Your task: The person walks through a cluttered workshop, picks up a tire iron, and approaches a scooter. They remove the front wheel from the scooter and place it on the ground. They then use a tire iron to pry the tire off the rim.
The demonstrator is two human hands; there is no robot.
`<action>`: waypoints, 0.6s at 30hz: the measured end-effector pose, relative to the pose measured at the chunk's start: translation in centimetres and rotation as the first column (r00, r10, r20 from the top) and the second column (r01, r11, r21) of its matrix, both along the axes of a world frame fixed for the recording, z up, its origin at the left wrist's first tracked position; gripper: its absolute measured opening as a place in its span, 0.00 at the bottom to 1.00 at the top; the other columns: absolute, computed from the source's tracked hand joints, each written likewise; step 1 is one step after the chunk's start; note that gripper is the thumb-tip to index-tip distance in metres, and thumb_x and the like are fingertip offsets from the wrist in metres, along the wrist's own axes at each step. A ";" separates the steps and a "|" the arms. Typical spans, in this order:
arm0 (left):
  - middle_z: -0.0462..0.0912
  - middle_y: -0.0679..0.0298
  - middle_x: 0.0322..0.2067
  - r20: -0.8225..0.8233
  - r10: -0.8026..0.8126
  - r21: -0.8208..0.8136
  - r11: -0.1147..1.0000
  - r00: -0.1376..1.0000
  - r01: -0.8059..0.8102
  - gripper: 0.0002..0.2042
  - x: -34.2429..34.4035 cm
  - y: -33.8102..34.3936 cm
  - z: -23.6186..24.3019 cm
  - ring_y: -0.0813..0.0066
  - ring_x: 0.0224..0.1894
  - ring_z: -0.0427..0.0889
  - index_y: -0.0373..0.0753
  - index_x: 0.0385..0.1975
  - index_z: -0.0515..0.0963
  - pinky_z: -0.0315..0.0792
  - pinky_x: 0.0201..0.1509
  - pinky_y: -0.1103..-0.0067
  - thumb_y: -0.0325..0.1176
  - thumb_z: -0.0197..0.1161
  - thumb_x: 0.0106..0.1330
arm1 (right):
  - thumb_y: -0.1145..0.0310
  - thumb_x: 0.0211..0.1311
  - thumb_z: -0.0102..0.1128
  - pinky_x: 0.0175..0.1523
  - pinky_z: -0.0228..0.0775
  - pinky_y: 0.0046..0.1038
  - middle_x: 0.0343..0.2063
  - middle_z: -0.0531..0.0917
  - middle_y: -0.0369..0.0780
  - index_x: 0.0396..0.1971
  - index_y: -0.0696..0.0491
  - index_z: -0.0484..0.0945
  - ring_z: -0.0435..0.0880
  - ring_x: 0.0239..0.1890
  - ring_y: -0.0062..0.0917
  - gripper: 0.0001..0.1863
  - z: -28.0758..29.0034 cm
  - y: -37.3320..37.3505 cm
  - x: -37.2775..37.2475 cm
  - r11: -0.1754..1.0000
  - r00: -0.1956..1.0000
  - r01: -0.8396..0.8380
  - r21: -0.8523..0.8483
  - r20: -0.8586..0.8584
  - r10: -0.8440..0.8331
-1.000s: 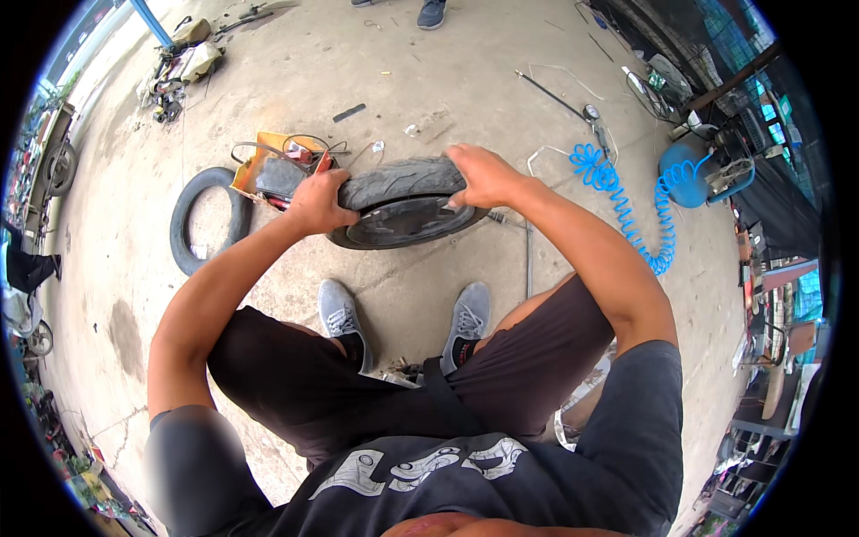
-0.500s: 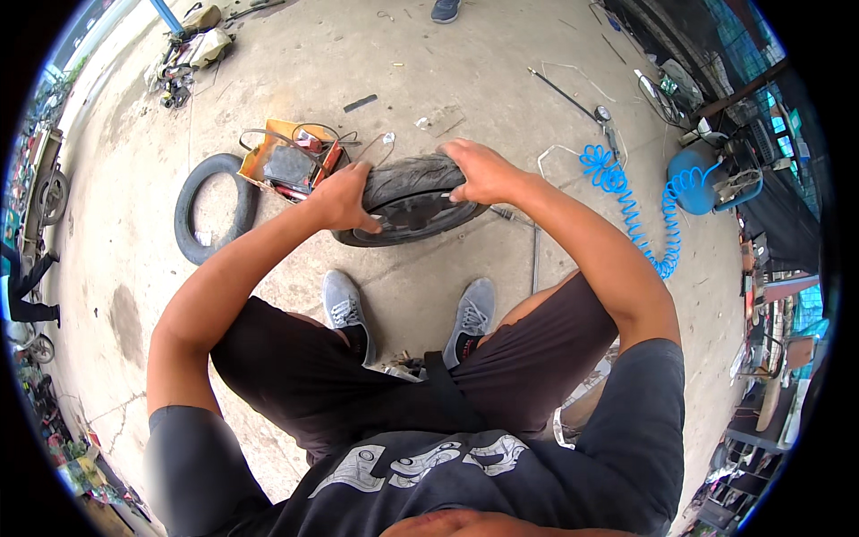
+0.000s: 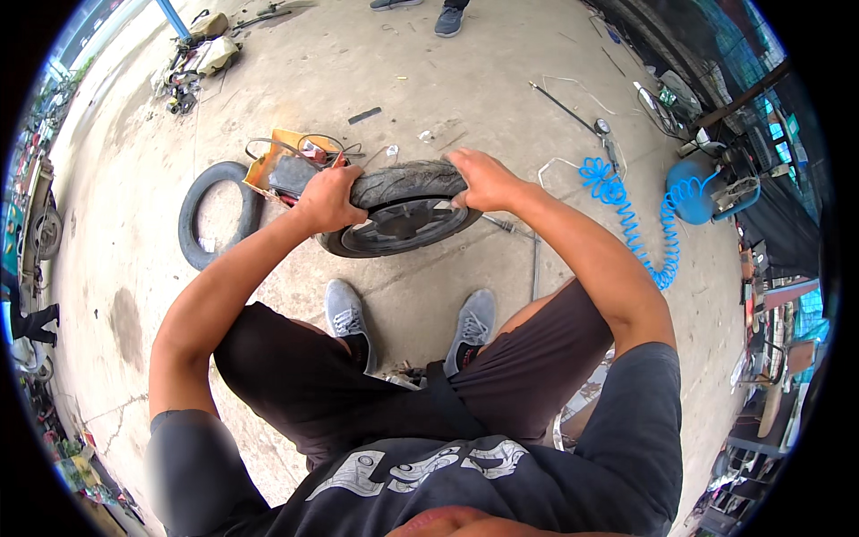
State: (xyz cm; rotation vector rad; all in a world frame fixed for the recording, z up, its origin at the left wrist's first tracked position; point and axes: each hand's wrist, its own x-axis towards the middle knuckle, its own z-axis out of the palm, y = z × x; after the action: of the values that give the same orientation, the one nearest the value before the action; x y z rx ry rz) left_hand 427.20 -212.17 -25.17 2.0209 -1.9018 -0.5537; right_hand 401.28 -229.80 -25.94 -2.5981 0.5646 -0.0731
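In the head view, grasps a black-tyred wheel [image 3: 404, 221] firmly between left hand [image 3: 331, 199] and right hand [image 3: 488, 182], at opposite sides of the tread. Holds it tilted, ahead of grey shoes [image 3: 478, 313], between an orange container [image 3: 258, 173] at left and a blue coiled hose [image 3: 610, 186] at right.

Since half a second ago, the left hand [image 3: 331, 199] has moved leftward on the wheel [image 3: 404, 224], whose spokes show more plainly mid-frame. A second shoe [image 3: 394, 4] has appeared at the top edge; a bystander's legs [image 3: 38, 326], far left, have drawn closer together.
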 end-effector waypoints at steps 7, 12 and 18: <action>0.82 0.41 0.33 0.059 0.025 0.031 0.999 0.998 -0.027 0.24 0.8 0.2 -1.1 0.43 0.42 0.82 0.31 0.38 0.77 0.76 0.48 0.61 0.39 0.73 0.41 | 0.64 0.41 0.81 0.64 0.68 0.38 0.58 0.72 0.53 0.62 0.63 0.64 0.71 0.62 0.47 0.48 -0.6 -1.1 -0.4 0.997 0.983 0.041 -0.067 -0.176 -0.052; 0.82 0.41 0.33 0.038 0.060 0.058 0.996 0.998 -0.062 0.25 0.6 0.1 -0.9 0.43 0.41 0.82 0.30 0.38 0.78 0.76 0.47 0.60 0.40 0.73 0.40 | 0.63 0.43 0.81 0.64 0.68 0.38 0.57 0.72 0.54 0.60 0.64 0.65 0.72 0.61 0.47 0.45 0.0 -1.5 -2.2 0.990 0.944 0.129 -0.063 -0.298 -0.142; 0.83 0.42 0.33 0.006 0.060 0.035 0.998 0.998 -0.060 0.25 0.5 -0.4 -1.1 0.43 0.41 0.83 0.30 0.36 0.78 0.77 0.47 0.60 0.41 0.73 0.41 | 0.62 0.44 0.80 0.62 0.70 0.39 0.55 0.73 0.53 0.52 0.62 0.71 0.74 0.59 0.47 0.37 -0.7 -2.1 -3.4 0.982 0.919 0.172 -0.078 -0.347 -0.188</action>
State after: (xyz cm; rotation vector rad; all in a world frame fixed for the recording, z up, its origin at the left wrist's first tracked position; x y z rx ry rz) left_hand 427.73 -212.59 -26.24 2.0957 -1.8398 -0.5710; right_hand 397.90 -231.91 -26.66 -2.6108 0.9399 0.3336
